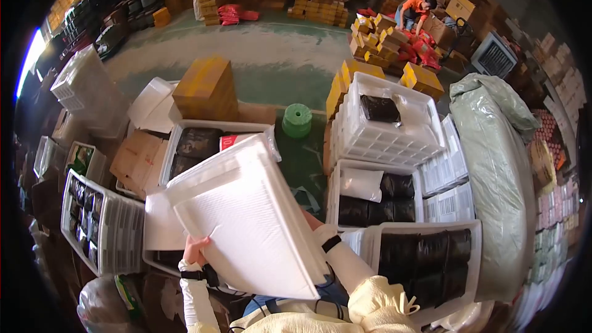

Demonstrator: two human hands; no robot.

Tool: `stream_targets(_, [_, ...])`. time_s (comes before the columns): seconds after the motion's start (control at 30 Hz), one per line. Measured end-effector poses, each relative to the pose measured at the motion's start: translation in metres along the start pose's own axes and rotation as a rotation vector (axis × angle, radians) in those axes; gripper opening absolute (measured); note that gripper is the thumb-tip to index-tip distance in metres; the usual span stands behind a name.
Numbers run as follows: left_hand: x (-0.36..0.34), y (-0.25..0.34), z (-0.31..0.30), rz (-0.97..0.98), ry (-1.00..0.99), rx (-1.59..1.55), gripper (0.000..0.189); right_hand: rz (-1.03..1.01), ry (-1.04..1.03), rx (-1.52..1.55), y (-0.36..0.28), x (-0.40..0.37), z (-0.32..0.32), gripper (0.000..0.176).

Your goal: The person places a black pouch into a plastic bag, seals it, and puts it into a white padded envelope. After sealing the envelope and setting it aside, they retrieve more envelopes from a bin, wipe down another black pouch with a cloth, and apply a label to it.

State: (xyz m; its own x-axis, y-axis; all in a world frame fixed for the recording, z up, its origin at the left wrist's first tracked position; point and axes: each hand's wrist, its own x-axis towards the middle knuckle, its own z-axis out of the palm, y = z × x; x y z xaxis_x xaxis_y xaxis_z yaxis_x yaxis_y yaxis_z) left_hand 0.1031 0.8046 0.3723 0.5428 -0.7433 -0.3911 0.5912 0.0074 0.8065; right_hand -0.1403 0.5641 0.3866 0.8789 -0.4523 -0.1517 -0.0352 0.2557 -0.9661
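Note:
Tilted in front of me is a large white rectangular lid (246,228) with a raised rim, and more white sheets or lids show behind its upper edge. My left hand (196,250) is closed on its lower left edge, the thumb on the near face. At the right edge, my right hand (312,220) holds the lids from the side; its fingers are mostly hidden behind them. Beyond the lids is a white crate (176,124) with black plastic-wrapped packs (196,142). To the right, another white crate (478,253) holds black packs (425,253).
More white crates (394,126) are stacked at right, beside a grey-green covered bundle (493,172). A green twine roll (297,120) stands on the floor near a taped carton (206,89). Farther back, a person in orange (414,9) bends over red sacks (422,49) and cartons.

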Motion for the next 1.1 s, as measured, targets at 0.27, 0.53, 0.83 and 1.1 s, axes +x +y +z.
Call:
stream_targets(0.27, [0.094,0.026,0.191,0.162,-0.155,0.339,0.027,-0.049,0.142,-0.037,-0.070,-0.022,-0.157,0.077])
stream_targets(0.53, [0.120,0.045,0.366,0.212,-0.689,0.588,0.034,-0.148,0.783,-0.140,-0.104,-0.067,-0.261,0.036])
stream_targets(0.83, [0.252,0.006,0.456,-0.219,-1.242,0.569,0.051,-0.213,0.887,0.343,-0.045,-0.114,-0.354,0.075])
stream_targets(1.1, [0.484,0.054,0.434,0.032,-0.820,0.390,0.048,-0.044,0.931,0.071,-0.129,0.138,-0.436,0.073])
